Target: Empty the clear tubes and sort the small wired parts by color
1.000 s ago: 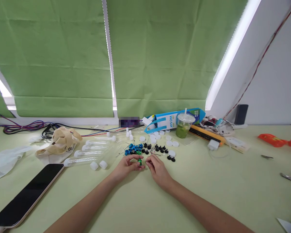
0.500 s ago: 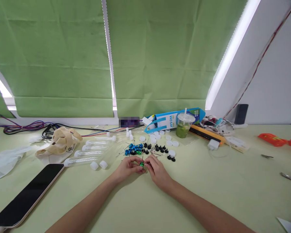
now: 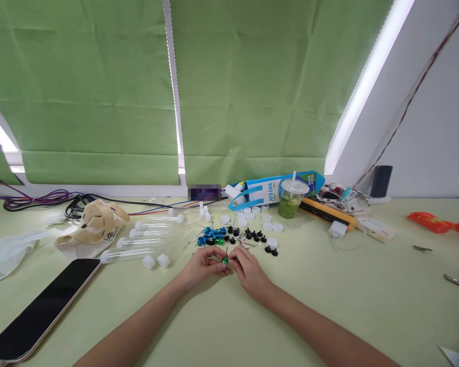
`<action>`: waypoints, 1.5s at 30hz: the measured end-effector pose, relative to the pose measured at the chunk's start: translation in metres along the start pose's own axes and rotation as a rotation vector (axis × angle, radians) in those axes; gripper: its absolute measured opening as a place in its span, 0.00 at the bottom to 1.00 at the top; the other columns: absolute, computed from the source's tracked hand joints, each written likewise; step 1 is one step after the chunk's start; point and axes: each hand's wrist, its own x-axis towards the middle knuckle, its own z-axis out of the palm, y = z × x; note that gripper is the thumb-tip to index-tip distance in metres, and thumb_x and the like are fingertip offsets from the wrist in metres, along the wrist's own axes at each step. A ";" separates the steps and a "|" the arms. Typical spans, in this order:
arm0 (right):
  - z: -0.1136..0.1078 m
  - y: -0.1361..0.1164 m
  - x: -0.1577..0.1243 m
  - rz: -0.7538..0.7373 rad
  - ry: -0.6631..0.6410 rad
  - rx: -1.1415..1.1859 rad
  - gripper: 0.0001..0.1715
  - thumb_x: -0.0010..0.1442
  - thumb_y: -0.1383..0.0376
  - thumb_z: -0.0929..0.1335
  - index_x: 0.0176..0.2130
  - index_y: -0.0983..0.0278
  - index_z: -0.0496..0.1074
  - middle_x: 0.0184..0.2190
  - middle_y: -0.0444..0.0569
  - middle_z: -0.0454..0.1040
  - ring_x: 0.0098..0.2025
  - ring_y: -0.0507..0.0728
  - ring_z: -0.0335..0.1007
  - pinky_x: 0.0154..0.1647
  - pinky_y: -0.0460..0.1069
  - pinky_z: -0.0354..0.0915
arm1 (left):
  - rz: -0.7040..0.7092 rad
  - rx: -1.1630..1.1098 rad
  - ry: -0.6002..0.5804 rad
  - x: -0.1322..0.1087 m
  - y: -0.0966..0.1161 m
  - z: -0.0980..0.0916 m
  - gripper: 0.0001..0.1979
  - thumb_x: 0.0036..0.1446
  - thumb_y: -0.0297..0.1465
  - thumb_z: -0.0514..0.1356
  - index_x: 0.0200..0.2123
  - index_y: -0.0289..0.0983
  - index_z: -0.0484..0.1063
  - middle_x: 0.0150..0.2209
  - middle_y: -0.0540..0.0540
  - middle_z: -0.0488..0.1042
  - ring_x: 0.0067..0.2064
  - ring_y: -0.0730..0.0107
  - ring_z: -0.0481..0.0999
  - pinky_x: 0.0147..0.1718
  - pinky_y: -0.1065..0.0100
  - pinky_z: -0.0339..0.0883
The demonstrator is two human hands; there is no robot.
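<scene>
My left hand (image 3: 204,266) is closed around a small shiny green metal part (image 3: 225,260), held low over the table between thumb and fingers. A thin dark rod (image 3: 227,246) stands nearly upright from the green part. My right hand (image 3: 251,271) meets it from the right, thumb and fingertips pinched at its side; whatever is in that pinch is too small to make out. Just beyond the hands lie a heap of blue metal parts (image 3: 211,235) with thin rods and several black flanged pieces (image 3: 255,234).
White round caps (image 3: 266,226) and clear tubes (image 3: 135,253) surround the parts. A phone (image 3: 42,311) lies at left near a beige cloth strap (image 3: 95,224). Behind stand a drink cup (image 3: 289,205) and a blue-white bag (image 3: 268,191). Nail clippers (image 3: 457,281) and an orange item (image 3: 430,222) lie right.
Both hands keep almost the same pose around the green part. The whole view has shifted very slightly; nothing was let go or picked up.
</scene>
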 end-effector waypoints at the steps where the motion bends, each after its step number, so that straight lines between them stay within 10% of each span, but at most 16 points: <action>1: 0.000 0.000 0.000 0.000 -0.003 -0.001 0.09 0.63 0.71 0.56 0.34 0.63 0.61 0.32 0.47 0.61 0.34 0.53 0.59 0.35 0.47 0.58 | -0.004 -0.004 0.005 0.000 0.000 0.000 0.15 0.46 0.34 0.66 0.36 0.32 0.69 0.31 0.44 0.77 0.35 0.62 0.78 0.37 0.63 0.70; 45: 0.009 0.007 0.007 0.153 -0.040 -0.067 0.08 0.62 0.73 0.55 0.32 0.62 0.56 0.33 0.47 0.61 0.33 0.53 0.58 0.35 0.48 0.59 | -0.181 -0.184 0.131 0.016 -0.006 0.001 0.19 0.37 0.32 0.71 0.27 0.34 0.64 0.27 0.42 0.78 0.32 0.60 0.79 0.28 0.68 0.71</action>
